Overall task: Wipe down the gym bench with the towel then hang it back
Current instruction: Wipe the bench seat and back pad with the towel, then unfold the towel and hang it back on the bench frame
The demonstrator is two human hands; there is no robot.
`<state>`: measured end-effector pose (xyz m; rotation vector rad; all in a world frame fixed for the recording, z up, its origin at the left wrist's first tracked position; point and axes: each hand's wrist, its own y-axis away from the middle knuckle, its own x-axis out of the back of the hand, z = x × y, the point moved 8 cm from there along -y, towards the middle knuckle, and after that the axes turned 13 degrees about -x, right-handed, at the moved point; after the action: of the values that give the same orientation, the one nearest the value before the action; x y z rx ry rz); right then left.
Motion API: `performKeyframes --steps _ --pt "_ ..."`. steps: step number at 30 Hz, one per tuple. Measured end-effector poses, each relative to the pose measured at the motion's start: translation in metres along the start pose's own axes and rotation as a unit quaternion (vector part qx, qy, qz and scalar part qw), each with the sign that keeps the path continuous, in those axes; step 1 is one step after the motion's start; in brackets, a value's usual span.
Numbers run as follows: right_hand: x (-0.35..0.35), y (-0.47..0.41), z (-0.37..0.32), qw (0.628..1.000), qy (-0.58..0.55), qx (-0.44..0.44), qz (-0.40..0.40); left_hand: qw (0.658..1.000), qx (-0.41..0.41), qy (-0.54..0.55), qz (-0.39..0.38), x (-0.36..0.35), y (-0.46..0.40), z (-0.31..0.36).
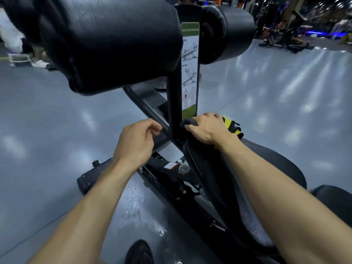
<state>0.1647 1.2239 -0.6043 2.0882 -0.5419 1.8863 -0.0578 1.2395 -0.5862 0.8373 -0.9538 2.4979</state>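
Note:
A black padded gym bench seat [270,168] runs from the centre toward the lower right. My right hand [206,128] presses a yellow-and-black towel [231,125] onto its top end, fingers curled round a dark fold of the cloth beside the upright post [174,103]. My left hand [138,141] hovers left of the post with fingers loosely curled, holding nothing. Two big black roller pads [106,40] hang above on the post.
An instruction sticker [189,73] runs down the post. The bench's black frame and foot plate [95,174] lie below on the glossy grey floor [47,121]. My dark shoe [140,252] shows at the bottom. Other gym machines [289,33] stand at the far right.

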Motion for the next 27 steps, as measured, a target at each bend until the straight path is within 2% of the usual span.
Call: performKeyframes --steps 5,7,10,12,13,14,15,18,19,23,25,27 --pt "-0.013 0.018 -0.045 0.993 0.105 0.052 -0.010 0.999 0.003 0.012 0.031 0.007 -0.003 0.006" --pt "-0.013 0.022 -0.048 0.993 0.105 0.060 -0.014 0.999 -0.006 0.012 0.038 0.006 -0.004 0.010" --pt "-0.009 0.038 -0.050 0.994 0.015 0.098 -0.047 0.999 -0.014 0.010 0.032 0.003 -0.004 0.013" --pt "0.002 0.055 -0.044 0.977 -0.169 0.095 -0.090 0.999 -0.016 0.026 0.028 0.002 -0.002 0.016" --pt "0.011 0.065 -0.034 0.948 -0.291 0.068 -0.108 0.999 -0.018 0.042 0.025 0.002 -0.001 0.019" --pt "0.019 0.075 -0.022 0.904 -0.408 0.030 -0.124 0.998 -0.021 0.063 0.022 0.002 0.001 0.023" --pt "0.024 0.086 -0.009 0.845 -0.516 -0.010 -0.144 0.996 -0.026 0.087 0.016 0.001 0.003 0.028" --pt "0.026 0.125 0.022 0.610 -0.751 -0.101 -0.231 0.984 -0.055 0.166 -0.023 -0.008 0.012 0.056" --pt "0.027 0.139 0.029 0.556 -0.786 -0.114 -0.245 0.974 -0.059 0.213 -0.050 -0.015 0.016 0.067" --pt "0.043 0.192 0.069 0.476 -0.843 -0.131 -0.215 0.906 -0.048 0.382 -0.178 -0.052 0.041 0.122" --pt "0.054 0.219 0.087 0.457 -0.856 -0.130 -0.204 0.874 -0.037 0.438 -0.207 -0.067 0.053 0.147" --pt "0.065 0.244 0.101 0.456 -0.859 -0.127 -0.196 0.854 -0.040 0.471 -0.219 -0.074 0.064 0.169"
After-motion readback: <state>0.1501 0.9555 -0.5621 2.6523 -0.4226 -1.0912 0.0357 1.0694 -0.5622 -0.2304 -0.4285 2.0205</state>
